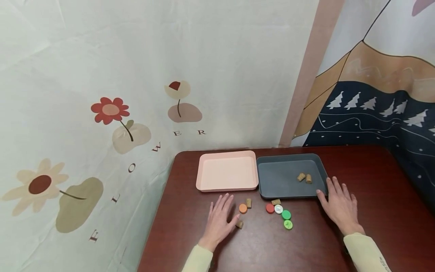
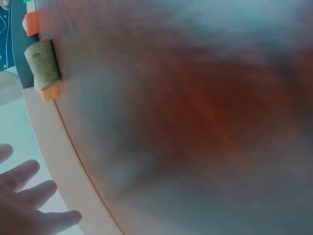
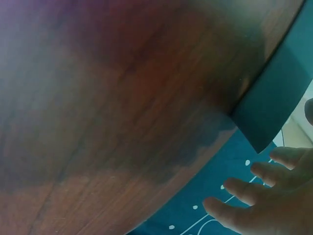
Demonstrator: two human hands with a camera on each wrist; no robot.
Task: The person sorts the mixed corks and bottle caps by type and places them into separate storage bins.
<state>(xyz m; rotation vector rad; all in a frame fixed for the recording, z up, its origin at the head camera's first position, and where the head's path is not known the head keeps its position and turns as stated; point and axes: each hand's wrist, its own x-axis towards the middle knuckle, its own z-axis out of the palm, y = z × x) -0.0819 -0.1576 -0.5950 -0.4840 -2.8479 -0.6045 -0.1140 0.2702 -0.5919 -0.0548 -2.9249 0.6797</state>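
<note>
My left hand [image 1: 218,222] is over the table with fingers extended, its thumb close to a cork [image 1: 239,224]; whether they touch I cannot tell. Just beyond lie an orange bottle cap [image 1: 242,208] and an upright-looking cork [image 1: 249,203]. In the left wrist view a cork [image 2: 43,63] stands out before the orange cap [image 2: 51,92]. My right hand [image 1: 341,206], fingers spread, lies beside the near right corner of the dark grey tray [image 1: 278,175]; its thumb is by the rim. Two corks [image 1: 301,176] rest inside that tray. Neither hand holds anything.
A pink tray [image 1: 227,172] adjoins the grey one on the left. Before the grey tray lie another cork [image 1: 276,202], a red cap [image 1: 270,208], a white cap [image 1: 278,209], a green cap [image 1: 286,215] and a lime cap [image 1: 288,224]. Printed fabric [image 1: 238,75] hangs behind the table.
</note>
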